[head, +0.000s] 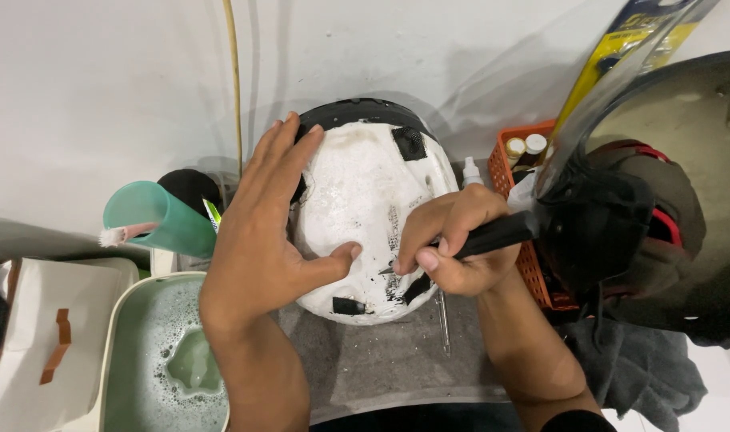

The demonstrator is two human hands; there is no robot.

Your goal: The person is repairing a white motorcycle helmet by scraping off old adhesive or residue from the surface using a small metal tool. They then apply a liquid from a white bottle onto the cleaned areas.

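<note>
Helmets are being seen at two spots on the grey cloth-covered work surface [381,360]: a dark helmet with a raised clear visor [661,216] is lying to the right of the white foam liner [365,208], and the liner itself, dome up and edged in black at its far rim, is being kept at the middle, close to the white wall [101,80].

To the left of the liner, a pale green basin of soapy water [153,352] is being seen, with a white box bearing a brown strap [41,344] further left. Beyond the basin, a teal cup [157,216] is lying tilted, and a white-bristled brush [121,234] is resting at its mouth.

Between the liner and the dark helmet, an orange crate [515,240] is holding small bottles with white and yellowish caps. A yellow and blue flat package [621,48] is leaning against the wall above the crate; its print is not being read.

The liner is being steadied by the left hand [261,232], which is spread wide open, palm flat on the left side of the dome and thumb pressed to the front. The right hand [453,240] is closed tightly around a black-handled tool [493,234], whose tip is touching the liner's front right, beside patches of black residue. A thin metal rod [443,320] is lying on the cloth under the right wrist.
</note>
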